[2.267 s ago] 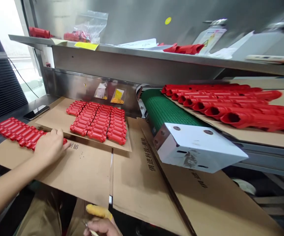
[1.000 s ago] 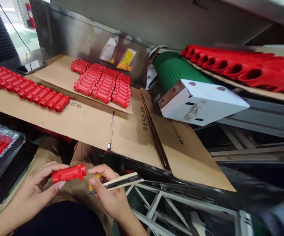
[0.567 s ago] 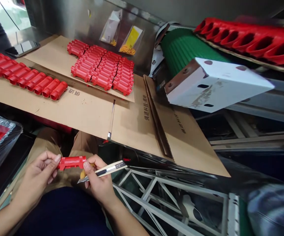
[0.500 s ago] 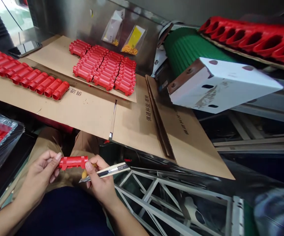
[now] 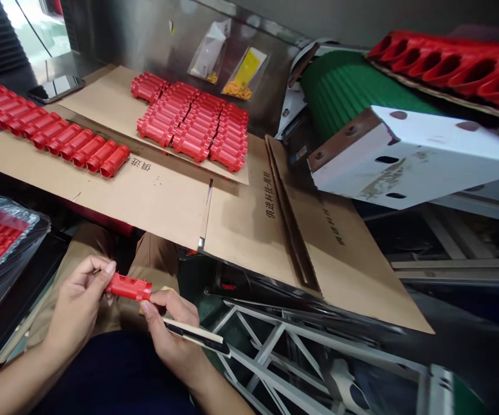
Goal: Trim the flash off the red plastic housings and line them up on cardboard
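Note:
My left hand (image 5: 80, 297) pinches the left end of a red plastic tube part (image 5: 128, 286) above my lap. At the tube's other end, the fingertips of my right hand (image 5: 173, 328) touch its rim. That same hand grips a white and black utility knife (image 5: 197, 336), whose handle points down to the right; its blade is hidden from view. A bit of yellow shows behind the right fingers, too covered to make out.
Cardboard (image 5: 162, 207) covers the bench, bearing a row of red tubes (image 5: 65, 138) and a block of red parts (image 5: 192, 121). Behind lie a phone (image 5: 56, 88) and bags with yellow pieces (image 5: 244, 74). A white metal bracket (image 5: 422, 155) juts out right; a lined bin (image 5: 37, 230) is left.
The red tube has turned and its right end tilts down. My right hand has rotated, so the knife handle now points down to the right and the blade no longer shows. The view has shifted slightly.

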Available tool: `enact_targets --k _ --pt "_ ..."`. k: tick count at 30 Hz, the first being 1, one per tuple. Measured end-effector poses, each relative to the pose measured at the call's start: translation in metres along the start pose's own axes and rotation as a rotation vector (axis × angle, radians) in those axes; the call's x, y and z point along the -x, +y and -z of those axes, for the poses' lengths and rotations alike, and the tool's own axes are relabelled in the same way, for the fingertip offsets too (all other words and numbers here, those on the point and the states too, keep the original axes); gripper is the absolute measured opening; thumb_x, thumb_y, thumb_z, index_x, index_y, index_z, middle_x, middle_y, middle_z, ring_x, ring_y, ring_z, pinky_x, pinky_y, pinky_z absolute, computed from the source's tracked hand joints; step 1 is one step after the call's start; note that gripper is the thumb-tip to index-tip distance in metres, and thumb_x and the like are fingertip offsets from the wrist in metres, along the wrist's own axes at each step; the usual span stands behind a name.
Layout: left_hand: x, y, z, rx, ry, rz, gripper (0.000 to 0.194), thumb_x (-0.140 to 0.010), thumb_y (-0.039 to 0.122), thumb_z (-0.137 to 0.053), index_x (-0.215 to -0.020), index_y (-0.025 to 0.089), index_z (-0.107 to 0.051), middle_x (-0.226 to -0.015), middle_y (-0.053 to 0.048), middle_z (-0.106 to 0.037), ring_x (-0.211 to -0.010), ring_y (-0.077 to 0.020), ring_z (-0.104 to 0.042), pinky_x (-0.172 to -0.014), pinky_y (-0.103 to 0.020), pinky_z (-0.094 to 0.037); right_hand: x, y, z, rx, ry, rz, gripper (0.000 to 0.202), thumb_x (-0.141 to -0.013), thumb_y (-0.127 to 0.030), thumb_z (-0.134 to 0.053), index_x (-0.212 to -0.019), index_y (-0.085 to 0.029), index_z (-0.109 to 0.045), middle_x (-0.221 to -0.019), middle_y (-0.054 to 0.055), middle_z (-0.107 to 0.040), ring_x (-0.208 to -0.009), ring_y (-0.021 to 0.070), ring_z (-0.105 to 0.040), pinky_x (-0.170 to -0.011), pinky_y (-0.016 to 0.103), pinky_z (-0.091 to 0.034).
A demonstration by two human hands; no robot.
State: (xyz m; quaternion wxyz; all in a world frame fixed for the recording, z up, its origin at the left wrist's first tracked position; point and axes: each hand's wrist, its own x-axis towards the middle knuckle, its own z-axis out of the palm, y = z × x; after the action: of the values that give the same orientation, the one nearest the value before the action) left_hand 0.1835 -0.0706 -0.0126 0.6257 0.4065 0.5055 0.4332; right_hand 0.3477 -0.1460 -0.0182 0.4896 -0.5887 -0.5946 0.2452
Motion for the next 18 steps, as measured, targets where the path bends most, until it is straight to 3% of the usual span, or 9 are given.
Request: enact_targets --k 4,6,9,13,16,18 --pt "-0.001 -0.001 -0.002 -0.162 0.061 -0.130 0.039 -0.072 0.038 -0.098 -0.095 0.022 -0.071 -0.092 0.000 -0.065 -0.078 -0.0143 -0.061 -0.068 -0.021 -0.052 0.001 -0.005 -0.003 0.007 0.031 0.062 0.015 -0.102 -0.021 -0.063 -0.087 -0.021 -0.066 -0.067 -0.001 -0.066 -0.057 0.0130 -0.058 -0.057 0.024 -0.045" --pt "-0.002 -0.003 -0.003 -0.114 0.062 -0.118 0.031 -0.080 0.042 -0.092 -0.093 0.021 -0.073 -0.093 -0.001 -0.065 -0.081 -0.0135 -0.060 -0.072 -0.019 -0.052 0.001 -0.006 -0.005 0.026 0.052 0.081 0.015 -0.101 -0.020 -0.064 -0.086 -0.021 -0.067 -0.066 -0.001 -0.065 -0.056 0.0132 -0.058 -0.055 0.024 -0.046" --pt "-0.003 -0.003 -0.007 0.087 0.043 0.005 0.034 -0.087 0.049 -0.086 -0.104 0.022 -0.073 -0.094 -0.001 -0.069 -0.084 -0.0128 -0.062 -0.077 -0.018 -0.055 0.001 -0.004 -0.011 0.120 0.081 0.183 0.012 -0.102 -0.017 -0.063 -0.093 -0.018 -0.072 -0.071 0.003 -0.070 -0.057 0.0149 -0.063 -0.056 0.026 -0.051" --pt "-0.004 0.008 -0.009 0.298 -0.025 0.222 0.055 -0.070 0.039 -0.100 -0.111 0.019 -0.071 -0.092 -0.002 -0.073 -0.076 -0.0124 -0.066 -0.071 -0.019 -0.059 -0.001 0.001 -0.010 0.241 0.031 0.371 0.013 -0.104 -0.019 -0.065 -0.100 -0.014 -0.076 -0.071 0.007 -0.072 -0.056 0.0176 -0.068 -0.055 0.028 -0.057" --pt "-0.007 0.015 -0.002 0.329 -0.049 0.287 0.063 -0.069 0.038 -0.101 -0.120 0.021 -0.068 -0.094 -0.005 -0.079 -0.077 -0.0175 -0.075 -0.072 -0.026 -0.064 -0.004 -0.002 0.008 0.135 -0.064 0.328 0.016 -0.105 -0.025 -0.068 -0.112 -0.012 -0.074 -0.094 0.014 -0.081 -0.085 0.0232 -0.080 -0.075 0.030 -0.068" --pt "-0.008 0.016 0.003 0.317 -0.071 0.290 0.059 -0.073 0.040 -0.098 -0.120 0.021 -0.068 -0.104 -0.009 -0.081 -0.079 -0.0217 -0.079 -0.073 -0.031 -0.066 -0.005 -0.008 0.023 0.050 -0.116 0.290 0.022 -0.104 -0.022 -0.069 -0.124 -0.012 -0.071 -0.112 0.016 -0.082 -0.108 0.0253 -0.080 -0.093 0.033 -0.068"
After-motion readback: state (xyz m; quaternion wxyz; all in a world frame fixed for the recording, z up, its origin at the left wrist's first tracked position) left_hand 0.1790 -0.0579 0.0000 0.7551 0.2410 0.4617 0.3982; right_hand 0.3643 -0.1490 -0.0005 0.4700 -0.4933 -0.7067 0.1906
